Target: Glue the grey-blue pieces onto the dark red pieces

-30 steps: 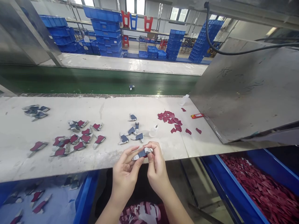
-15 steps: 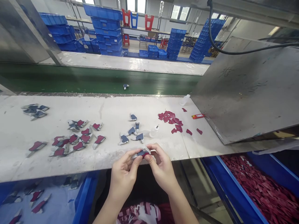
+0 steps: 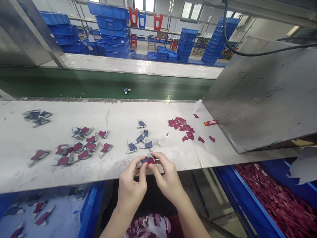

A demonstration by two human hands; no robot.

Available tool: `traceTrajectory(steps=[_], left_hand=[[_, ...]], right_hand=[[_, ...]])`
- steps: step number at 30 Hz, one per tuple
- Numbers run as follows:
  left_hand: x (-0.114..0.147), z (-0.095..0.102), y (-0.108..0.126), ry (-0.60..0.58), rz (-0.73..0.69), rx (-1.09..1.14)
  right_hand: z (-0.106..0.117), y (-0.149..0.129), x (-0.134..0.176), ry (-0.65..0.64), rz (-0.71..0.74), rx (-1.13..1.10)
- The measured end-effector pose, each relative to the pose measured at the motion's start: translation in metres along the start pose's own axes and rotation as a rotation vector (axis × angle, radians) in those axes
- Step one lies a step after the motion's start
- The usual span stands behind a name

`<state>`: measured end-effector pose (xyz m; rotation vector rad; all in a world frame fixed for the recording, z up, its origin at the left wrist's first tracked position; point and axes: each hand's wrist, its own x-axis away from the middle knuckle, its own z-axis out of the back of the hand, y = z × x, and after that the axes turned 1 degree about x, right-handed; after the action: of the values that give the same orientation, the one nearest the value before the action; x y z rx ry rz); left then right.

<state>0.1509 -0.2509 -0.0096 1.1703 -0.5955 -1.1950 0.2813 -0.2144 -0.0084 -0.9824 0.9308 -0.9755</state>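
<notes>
Between my fingertips, over the bench's front edge, is a small grey part with a dark red face (image 3: 149, 160). My left hand (image 3: 131, 183) pinches its left end, thumb below. The other end is gripped by the thumb and fingers of my right hand (image 3: 168, 180). Just beyond lie several grey parts with blue faces (image 3: 140, 138), beside a small white bottle with a thin dark tip (image 3: 163, 140). Farther right is a loose pile of dark red cut pieces (image 3: 180, 125). Parts with red faces (image 3: 78, 147) are heaped to the left.
A green belt (image 3: 99, 86) crosses behind the white bench (image 3: 119, 115), carrying one small part (image 3: 127, 90). A metal panel (image 3: 257, 96) leans at the right. Below the bench are a bin of red pieces (image 3: 274, 198) and a blue bin with parts (image 3: 85, 215).
The held part has shifted slightly left and turned, showing more of its red face. The part on the belt has moved left. At far right, a pale sheet shows higher over the bin.
</notes>
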Motion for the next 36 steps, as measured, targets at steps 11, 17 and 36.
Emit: traceTrajectory(steps=[11,17,36], left_hand=[[-0.006,0.001,-0.008,0.005,0.013,-0.088],[-0.044,0.028,-0.001,-0.288,0.270,0.252],[-0.370,0.109,-0.088,0.144,0.146,-0.636]], right_hand=[[-0.033,0.005,-0.007,0.093,-0.157,0.023],[-0.034,0.006,-0.018,0.054,-0.270,-0.290],[-0.047,0.021,-0.038,-0.064,-0.446,-0.737]])
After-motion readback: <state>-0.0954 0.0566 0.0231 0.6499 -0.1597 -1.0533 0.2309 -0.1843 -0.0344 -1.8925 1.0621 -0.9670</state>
